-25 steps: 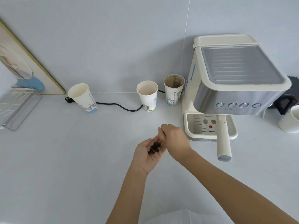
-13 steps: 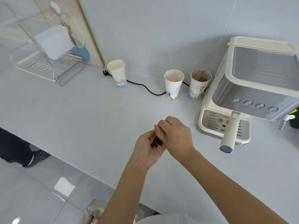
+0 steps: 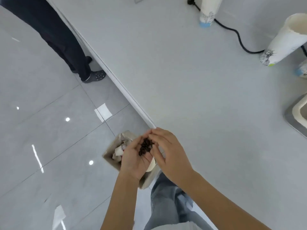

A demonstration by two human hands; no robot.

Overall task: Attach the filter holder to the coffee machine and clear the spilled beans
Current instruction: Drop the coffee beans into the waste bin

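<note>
- The left hand [image 3: 135, 156] is cupped palm up, its grip a loose, open hollow that carries a small heap of dark, glossy coffee beans [image 3: 145, 146]; they are too clustered to count.
- The heap runs lengthwise along the palm, from its middle toward the fingertips.
- The right hand [image 3: 167, 151] rests against the left one, fingers curled together at the edge of the beans; I cannot tell whether they pinch any.
- Both hands hover just past the edge of the pale grey, smooth surface [image 3: 199, 90], over a tan, square-mouthed paper bin [image 3: 110, 157] on the floor, which holds crumpled white scraps.
- The person's leg in faded blue denim [image 3: 166, 196] shows beneath the forearms.
- The floor [image 3: 49, 130] is glossy grey tile with bright light reflections.
- Two tall printed paper cups [image 3: 282, 42] are in plain view on the surface, a third just cut by the right border, with a black cable [image 3: 239, 39] winding between them.
- A cream corner of the coffee machine [image 3: 299, 110] shows at the right border.
- Another person's dark trouser leg and perforated clog [image 3: 97, 75] stand by the surface's edge.
</note>
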